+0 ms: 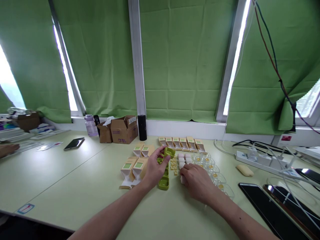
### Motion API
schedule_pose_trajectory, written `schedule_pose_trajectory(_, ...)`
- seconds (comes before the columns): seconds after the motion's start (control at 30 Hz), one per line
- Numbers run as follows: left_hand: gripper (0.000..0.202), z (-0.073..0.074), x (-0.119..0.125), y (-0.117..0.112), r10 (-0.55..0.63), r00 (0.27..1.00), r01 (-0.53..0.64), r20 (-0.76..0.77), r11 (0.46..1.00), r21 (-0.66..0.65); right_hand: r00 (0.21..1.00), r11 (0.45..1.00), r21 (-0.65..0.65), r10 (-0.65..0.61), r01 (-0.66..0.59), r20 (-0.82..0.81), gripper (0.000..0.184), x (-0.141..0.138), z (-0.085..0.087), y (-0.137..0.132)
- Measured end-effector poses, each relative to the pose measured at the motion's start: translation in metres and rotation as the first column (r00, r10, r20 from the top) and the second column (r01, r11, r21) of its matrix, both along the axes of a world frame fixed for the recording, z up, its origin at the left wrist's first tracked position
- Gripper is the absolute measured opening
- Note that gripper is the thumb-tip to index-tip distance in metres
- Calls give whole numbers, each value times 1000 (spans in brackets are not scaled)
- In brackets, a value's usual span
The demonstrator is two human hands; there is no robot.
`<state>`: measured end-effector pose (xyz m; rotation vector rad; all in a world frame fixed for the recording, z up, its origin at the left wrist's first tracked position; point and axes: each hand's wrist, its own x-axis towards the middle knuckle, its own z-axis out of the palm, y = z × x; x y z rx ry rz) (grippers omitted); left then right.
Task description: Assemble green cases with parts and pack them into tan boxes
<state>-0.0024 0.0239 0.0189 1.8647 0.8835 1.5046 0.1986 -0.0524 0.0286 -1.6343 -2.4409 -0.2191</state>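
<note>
My left hand holds a small green case pinched between thumb and fingers, lifted just above a column of more green cases lying on the table. My right hand rests curled on a cluster of small white pieces, with its fingertips on one of them. Tiny yellow tags lie between the green cases and the white pieces. Clear plastic trays with yellow dots sit to the right of my right hand. Open tan boxes with green labels stand left of my left hand.
A row of tan boxes lines the back. Cardboard cartons, a black cylinder and a purple bottle stand by the window sill. A phone lies left. A power strip, cables and tablets crowd the right. Another person's hand is at far left.
</note>
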Motion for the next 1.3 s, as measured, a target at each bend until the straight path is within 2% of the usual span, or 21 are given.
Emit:
schedule_pose_trajectory(0.37,48,-1,0,-2,-18,1000,18,9,1000,-23,1000,1000,5,-5,5,-13,16,1,-1,0)
schedule_pose_trajectory(0.53,46,0,0,-3,-50,998,51,36,998,-25,998,1000,29,9,-7,-69,28,4,2,-1)
schedule_pose_trajectory(0.63,44,4,0,-5,-90,994,91,56,996,-21,986,992,129,8,14,-168,36,7,3,0)
schedule_pose_trajectory(0.73,45,6,1,-9,-140,987,142,81,990,-25,944,948,317,82,25,-320,34,8,-1,3)
schedule_pose_trajectory(0.83,49,9,2,-14,-226,966,234,125,970,-56,880,851,524,276,-36,-388,40,6,-7,6)
schedule_pose_trajectory(0.9,53,10,4,-17,-281,948,295,153,952,-83,848,788,611,372,-75,-376,46,3,-10,7)
schedule_pose_trajectory(1.03,58,13,9,-24,-358,909,390,213,911,-132,815,738,667,446,-102,-369,54,-1,-9,6)
schedule_pose_trajectory(1.3,67,11,16,-25,-417,881,465,222,850,-247,775,725,686,466,-57,-428,58,-4,-11,5)
